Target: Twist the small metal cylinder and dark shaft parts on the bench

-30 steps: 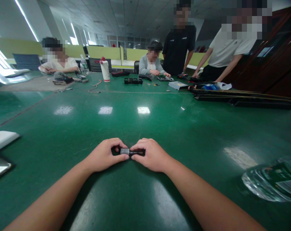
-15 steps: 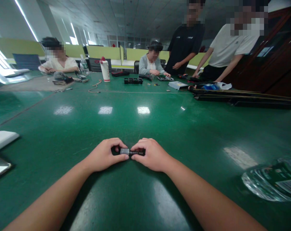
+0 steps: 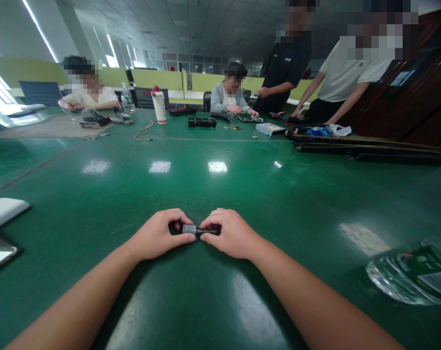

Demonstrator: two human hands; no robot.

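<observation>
A small part with a grey metal cylinder (image 3: 189, 229) on its left and a thin dark ribbed shaft (image 3: 208, 232) on its right lies level, low over the green table (image 3: 191, 189). My left hand (image 3: 162, 234) is closed round the cylinder, thumb below and fingers above. At the shaft, close to where it meets the cylinder, my right hand (image 3: 230, 234) pinches with thumb and fingertips. The fingertips of both hands almost meet. Whether the part touches the tabletop is not clear.
A clear bottle (image 3: 413, 274) lies at the right edge, and white objects (image 3: 4, 211) sit at the left edge. Across the table stand a white tumbler (image 3: 160, 106), a black module (image 3: 202, 122) and a silver box (image 3: 269, 129). Two people sit and two stand behind them.
My right hand has shifted very slightly to the right along the shaft. The standing person in black has raised a forearm. My left hand looks unmoved.
</observation>
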